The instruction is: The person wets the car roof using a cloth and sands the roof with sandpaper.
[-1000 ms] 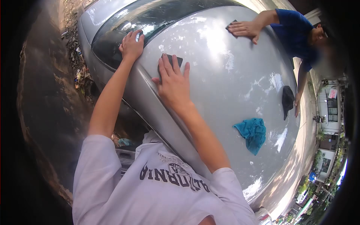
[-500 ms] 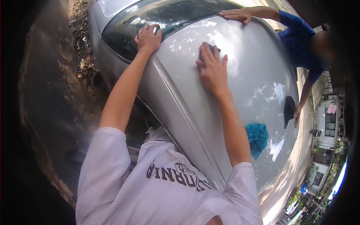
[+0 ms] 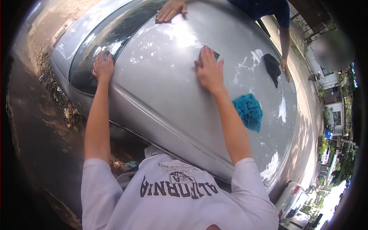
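Note:
My right hand (image 3: 211,73) lies on the car's silver hood (image 3: 172,80), fingers pressed over a dark square sheet that looks like sandpaper (image 3: 216,56). One corner sticks out beyond the fingers. At the rear edge of the hood, beside the dark windshield (image 3: 86,63), rests my left hand (image 3: 103,68). Its fingers are bent; whether they hold something small and dark I cannot make out. A crumpled teal cloth (image 3: 248,112) lies on the hood to the right of my right forearm.
Across the hood stands a co-worker in a dark blue shirt (image 3: 260,7). One of their hands (image 3: 170,11) is on the hood near the windshield, the other (image 3: 285,69) beside a black cloth (image 3: 272,69). A white vehicle (image 3: 293,201) is farther off at lower right.
The view has turned, shifting the car left. My right hand and the sheet have slid over the hood away from the windshield, nearer the teal cloth. My left hand stays by the windshield.

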Action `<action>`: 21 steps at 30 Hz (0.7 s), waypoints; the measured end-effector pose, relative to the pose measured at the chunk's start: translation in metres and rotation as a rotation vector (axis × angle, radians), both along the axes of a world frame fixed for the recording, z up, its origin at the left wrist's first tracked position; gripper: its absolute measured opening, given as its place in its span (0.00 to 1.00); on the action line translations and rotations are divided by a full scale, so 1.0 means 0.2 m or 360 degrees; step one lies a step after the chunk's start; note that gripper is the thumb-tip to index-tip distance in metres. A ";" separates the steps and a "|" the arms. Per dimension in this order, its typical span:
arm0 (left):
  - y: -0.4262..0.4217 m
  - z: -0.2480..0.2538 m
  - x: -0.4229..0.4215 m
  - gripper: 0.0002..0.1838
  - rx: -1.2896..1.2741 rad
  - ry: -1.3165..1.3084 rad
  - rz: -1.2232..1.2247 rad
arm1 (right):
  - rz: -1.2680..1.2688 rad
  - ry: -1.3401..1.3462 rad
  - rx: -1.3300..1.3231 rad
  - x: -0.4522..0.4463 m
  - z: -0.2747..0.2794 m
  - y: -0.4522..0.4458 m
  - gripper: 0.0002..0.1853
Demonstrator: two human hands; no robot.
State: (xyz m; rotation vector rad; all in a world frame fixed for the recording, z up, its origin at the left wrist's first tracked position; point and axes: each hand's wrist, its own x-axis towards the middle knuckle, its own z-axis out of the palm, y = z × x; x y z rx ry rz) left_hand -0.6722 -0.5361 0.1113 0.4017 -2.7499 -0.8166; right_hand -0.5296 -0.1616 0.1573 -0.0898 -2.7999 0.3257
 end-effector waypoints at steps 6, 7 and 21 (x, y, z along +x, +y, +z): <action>-0.04 -0.02 -0.03 0.25 -0.0052 -0.0041 0.0068 | 0.0129 0.0200 -0.0152 0.15 -0.07 -0.61 0.40; -0.05 -0.03 -0.04 0.25 -0.0033 -0.0036 0.0024 | 0.0338 0.0160 -0.0215 0.25 -0.06 -0.77 0.37; -0.17 -0.10 -0.14 0.32 -0.0214 0.0040 -0.0348 | 0.0297 0.0302 -0.0013 0.23 -0.36 -1.02 0.43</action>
